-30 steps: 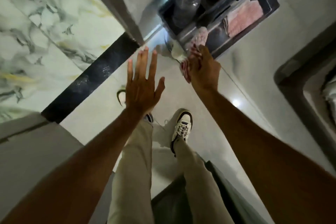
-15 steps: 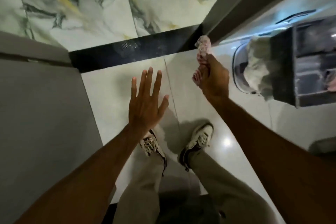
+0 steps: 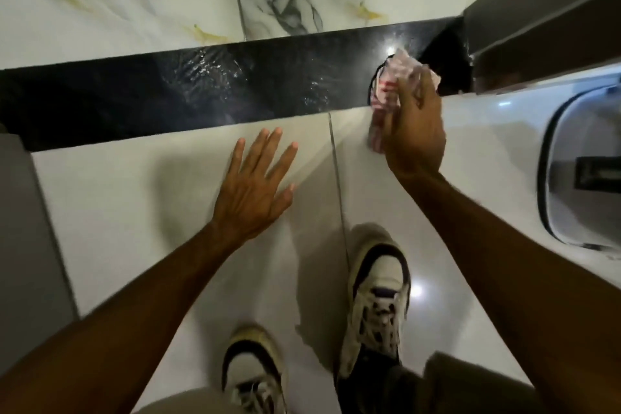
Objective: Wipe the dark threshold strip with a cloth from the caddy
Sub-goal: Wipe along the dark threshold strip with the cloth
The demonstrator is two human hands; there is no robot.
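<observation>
My right hand [image 3: 415, 131] grips the bunched cloth [image 3: 391, 84] at the right end of the dark threshold strip [image 3: 168, 94], placed to start a full-length wipe. My left hand [image 3: 255, 185], fingers spread and empty, hovers over the pale floor tile [image 3: 117, 205], apparently for balance.

Brightness: dim, warm indoor light.
Glare: bright spots on the wet threshold strip [image 3: 201, 91] at 1 o'clock and the glossy floor [image 3: 417, 290] at 4 o'clock.
Shadows: soft, beside the left hand [image 3: 250, 193].
Blur: right hand [image 3: 415, 134] and cloth [image 3: 391, 84] smeared.
Distortion: wide-angle bending at edges.
</observation>
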